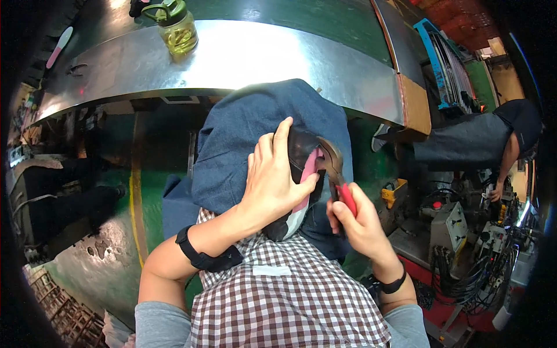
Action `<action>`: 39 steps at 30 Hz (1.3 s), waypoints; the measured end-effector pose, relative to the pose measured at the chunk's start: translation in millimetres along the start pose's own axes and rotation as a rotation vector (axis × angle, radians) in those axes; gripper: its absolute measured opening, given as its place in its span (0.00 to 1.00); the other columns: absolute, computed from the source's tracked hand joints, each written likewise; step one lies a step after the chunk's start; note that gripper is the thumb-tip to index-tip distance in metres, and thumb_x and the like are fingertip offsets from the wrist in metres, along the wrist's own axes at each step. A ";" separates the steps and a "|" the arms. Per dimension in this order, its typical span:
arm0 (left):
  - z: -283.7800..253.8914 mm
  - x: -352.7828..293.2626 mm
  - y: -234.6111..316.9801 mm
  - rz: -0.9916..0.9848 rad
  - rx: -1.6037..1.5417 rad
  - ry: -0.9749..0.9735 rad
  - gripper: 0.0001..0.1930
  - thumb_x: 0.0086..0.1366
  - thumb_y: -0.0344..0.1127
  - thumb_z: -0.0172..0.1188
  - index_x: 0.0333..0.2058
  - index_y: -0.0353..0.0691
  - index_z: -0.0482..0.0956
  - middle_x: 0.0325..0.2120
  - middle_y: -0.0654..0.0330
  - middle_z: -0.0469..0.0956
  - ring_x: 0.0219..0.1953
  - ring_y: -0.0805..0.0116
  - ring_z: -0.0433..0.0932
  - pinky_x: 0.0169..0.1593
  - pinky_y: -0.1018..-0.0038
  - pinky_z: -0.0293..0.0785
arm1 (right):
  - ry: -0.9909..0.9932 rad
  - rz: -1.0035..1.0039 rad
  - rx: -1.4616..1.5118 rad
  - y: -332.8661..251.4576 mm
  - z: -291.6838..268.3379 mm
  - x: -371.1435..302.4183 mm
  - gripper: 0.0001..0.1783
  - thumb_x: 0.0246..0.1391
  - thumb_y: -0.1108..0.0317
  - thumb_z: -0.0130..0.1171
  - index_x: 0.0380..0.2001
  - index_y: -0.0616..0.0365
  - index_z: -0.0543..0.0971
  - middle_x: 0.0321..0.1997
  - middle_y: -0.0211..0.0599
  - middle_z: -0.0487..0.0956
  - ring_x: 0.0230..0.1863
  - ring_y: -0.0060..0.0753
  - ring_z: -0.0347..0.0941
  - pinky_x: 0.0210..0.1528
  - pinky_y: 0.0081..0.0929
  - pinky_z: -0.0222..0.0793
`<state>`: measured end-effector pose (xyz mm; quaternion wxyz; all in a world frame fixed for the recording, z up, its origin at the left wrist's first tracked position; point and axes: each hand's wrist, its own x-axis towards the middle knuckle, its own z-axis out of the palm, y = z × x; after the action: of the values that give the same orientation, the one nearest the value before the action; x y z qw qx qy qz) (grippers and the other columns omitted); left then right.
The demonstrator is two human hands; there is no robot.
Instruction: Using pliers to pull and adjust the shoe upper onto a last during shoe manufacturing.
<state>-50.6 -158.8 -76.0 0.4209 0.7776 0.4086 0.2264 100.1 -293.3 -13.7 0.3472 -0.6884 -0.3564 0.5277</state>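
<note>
A black shoe upper (300, 146) with a pink and white insole-like underside (311, 165) rests bottom up on my lap, over a blue cloth. My left hand (268, 184) lies across its left side, fingers over the black edge and thumb on the pink strip, holding it. In my right hand (362, 223) is a pair of pincers (333, 160) with red handles. Their metal jaws meet the shoe's upper right edge beside the pink strip. Whether the jaws pinch the material is too small to tell. My left palm and wrist hide part of the shoe.
Ahead runs a metal bench (243, 55) with a green-yellow bottle (177, 32) and a pink-white insole-shaped piece (60, 47). Cardboard (415, 105) covers its right corner. At right, a person in a dark apron (461, 139) bends near a machine (448, 227). A blue rack (435, 64) stands behind.
</note>
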 end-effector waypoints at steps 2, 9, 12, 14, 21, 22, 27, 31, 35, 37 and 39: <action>0.0 -1.3 -2.1 -0.014 0.022 -0.004 0.52 0.48 0.40 0.72 0.67 0.34 0.51 0.51 0.43 0.65 0.55 0.45 0.68 0.59 0.58 0.64 | 0.012 -0.029 -0.026 5.4 2.3 2.5 0.12 0.68 0.62 0.52 0.36 0.61 0.68 0.25 0.32 0.74 0.27 0.21 0.72 0.30 0.22 0.69; -0.9 -0.2 -3.1 -0.018 0.005 -0.012 0.52 0.48 0.39 0.72 0.68 0.34 0.50 0.51 0.42 0.65 0.55 0.46 0.67 0.60 0.59 0.64 | -0.065 -0.006 -0.065 -18.5 -14.0 -1.0 0.11 0.67 0.66 0.52 0.40 0.65 0.69 0.33 0.40 0.77 0.37 0.26 0.76 0.42 0.28 0.73; 1.9 2.2 -3.1 -0.014 -0.030 -0.012 0.52 0.48 0.39 0.72 0.68 0.34 0.50 0.51 0.42 0.65 0.56 0.46 0.67 0.61 0.59 0.64 | -0.079 -0.051 -0.074 -16.5 -18.8 4.2 0.10 0.67 0.67 0.53 0.39 0.64 0.68 0.32 0.41 0.77 0.35 0.27 0.76 0.40 0.29 0.73; 1.3 3.8 -3.6 -0.006 -0.033 -0.009 0.51 0.48 0.38 0.71 0.68 0.34 0.50 0.51 0.42 0.65 0.56 0.45 0.67 0.61 0.60 0.64 | -0.046 -0.023 -0.143 -19.1 -13.9 6.8 0.10 0.66 0.67 0.53 0.37 0.64 0.68 0.30 0.40 0.77 0.33 0.27 0.76 0.37 0.29 0.72; -1.4 3.6 -5.8 -0.005 -0.055 -0.013 0.52 0.48 0.37 0.72 0.68 0.33 0.50 0.52 0.42 0.64 0.56 0.46 0.67 0.62 0.60 0.63 | 0.121 -0.075 -0.180 11.0 7.1 19.2 0.14 0.64 0.65 0.59 0.32 0.61 0.66 0.20 0.34 0.74 0.21 0.24 0.73 0.23 0.24 0.66; -1.7 3.5 -5.2 -0.007 -0.064 -0.021 0.52 0.48 0.37 0.72 0.68 0.33 0.50 0.52 0.42 0.64 0.56 0.46 0.67 0.62 0.60 0.63 | 0.147 -0.102 -0.187 17.1 8.2 19.8 0.15 0.63 0.64 0.59 0.31 0.61 0.66 0.19 0.34 0.74 0.20 0.25 0.73 0.22 0.24 0.66; -3.6 4.0 -10.6 0.008 -0.090 -0.038 0.53 0.48 0.37 0.71 0.69 0.35 0.48 0.52 0.42 0.63 0.56 0.44 0.66 0.61 0.58 0.64 | 0.208 -0.199 -0.208 42.4 15.8 27.0 0.16 0.61 0.63 0.62 0.32 0.61 0.68 0.18 0.38 0.75 0.20 0.31 0.75 0.22 0.29 0.66; -4.2 3.9 -10.0 0.023 -0.098 -0.031 0.54 0.49 0.38 0.71 0.70 0.36 0.46 0.52 0.42 0.62 0.56 0.43 0.66 0.59 0.56 0.66 | 0.235 -0.275 -0.209 61.0 19.1 33.5 0.15 0.61 0.63 0.63 0.35 0.62 0.70 0.19 0.40 0.75 0.20 0.36 0.75 0.22 0.31 0.66; -1.8 4.8 -9.9 -0.008 -0.084 -0.015 0.56 0.46 0.37 0.72 0.70 0.33 0.46 0.51 0.44 0.65 0.53 0.49 0.69 0.59 0.61 0.67 | 0.257 -0.366 -0.236 73.3 18.2 40.2 0.15 0.60 0.64 0.63 0.39 0.65 0.71 0.19 0.42 0.74 0.20 0.44 0.75 0.23 0.33 0.66; -0.6 3.7 -9.8 0.002 -0.086 0.023 0.58 0.46 0.36 0.72 0.70 0.32 0.44 0.51 0.44 0.66 0.52 0.50 0.70 0.58 0.61 0.68 | 0.259 -0.395 -0.250 77.5 17.3 41.8 0.15 0.60 0.64 0.63 0.40 0.65 0.72 0.19 0.42 0.74 0.20 0.45 0.75 0.23 0.33 0.66; -0.3 3.1 -8.9 -0.018 -0.107 0.017 0.58 0.45 0.36 0.72 0.70 0.32 0.43 0.51 0.44 0.66 0.52 0.50 0.70 0.57 0.61 0.68 | 0.258 -0.422 -0.261 79.8 17.2 42.4 0.16 0.58 0.66 0.64 0.40 0.66 0.72 0.20 0.42 0.74 0.21 0.46 0.75 0.23 0.34 0.67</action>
<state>-53.0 -153.4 -83.3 0.4603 0.7483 0.4066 0.2509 101.3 -295.5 -105.6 0.4004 -0.6994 -0.5097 0.3012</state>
